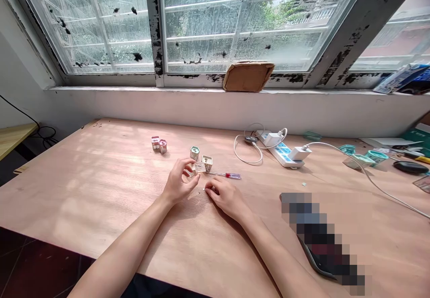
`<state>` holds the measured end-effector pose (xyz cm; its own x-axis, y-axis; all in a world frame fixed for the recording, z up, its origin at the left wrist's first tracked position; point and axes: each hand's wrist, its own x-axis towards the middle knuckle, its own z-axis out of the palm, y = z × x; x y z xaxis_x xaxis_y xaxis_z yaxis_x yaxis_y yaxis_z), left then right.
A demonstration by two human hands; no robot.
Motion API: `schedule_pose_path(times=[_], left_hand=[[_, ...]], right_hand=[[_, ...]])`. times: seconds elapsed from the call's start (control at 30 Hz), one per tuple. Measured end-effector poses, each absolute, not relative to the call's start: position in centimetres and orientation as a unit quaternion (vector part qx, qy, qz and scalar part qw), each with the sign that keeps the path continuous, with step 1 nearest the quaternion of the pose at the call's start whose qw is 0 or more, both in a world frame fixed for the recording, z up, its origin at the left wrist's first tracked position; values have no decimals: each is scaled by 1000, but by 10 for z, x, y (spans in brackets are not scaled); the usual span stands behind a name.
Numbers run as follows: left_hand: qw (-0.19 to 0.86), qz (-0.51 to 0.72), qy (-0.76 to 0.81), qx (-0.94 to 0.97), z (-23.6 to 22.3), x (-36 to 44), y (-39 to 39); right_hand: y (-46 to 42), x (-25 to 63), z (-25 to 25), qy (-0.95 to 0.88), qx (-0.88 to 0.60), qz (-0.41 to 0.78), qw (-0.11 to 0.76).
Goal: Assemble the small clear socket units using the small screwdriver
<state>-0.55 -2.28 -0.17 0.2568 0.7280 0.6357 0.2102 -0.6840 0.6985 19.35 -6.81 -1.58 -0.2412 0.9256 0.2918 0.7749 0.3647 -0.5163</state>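
Observation:
My left hand [180, 182] is closed on a small pale, see-through box-shaped piece [199, 167], held between thumb and fingers just above the table. Close by on the right, my right hand [225, 196] rests low on the wood with its fingertips pinched together. A tiny pale bit shows at those fingertips, too small to name. Dark specks lie on the table between the hands. Behind the held piece stand a small green-topped hexagonal box [194, 152] and a cream square box [207, 162]. A small screwdriver [231, 176] with a red and clear handle lies beyond my right hand.
Two small red boxes [159, 144] stand farther left. A white power strip [280, 151] with plugs and cables lies at the back right. Teal containers [361, 160] and a black mouse [410, 167] sit at right. A phone [316, 255], partly pixelated, lies near my right forearm.

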Motion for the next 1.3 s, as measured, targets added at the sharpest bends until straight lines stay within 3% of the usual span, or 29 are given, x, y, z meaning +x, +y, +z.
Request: schedule_pose_path(times=[1.1,1.3], left_hand=[[227,506,300,776,-2,-4,-24],[232,503,298,777,-1,-3,-25]], right_hand=[[-70,193,-14,-823,-482,116,276],[-71,195,-10,-745,-499,199,394]])
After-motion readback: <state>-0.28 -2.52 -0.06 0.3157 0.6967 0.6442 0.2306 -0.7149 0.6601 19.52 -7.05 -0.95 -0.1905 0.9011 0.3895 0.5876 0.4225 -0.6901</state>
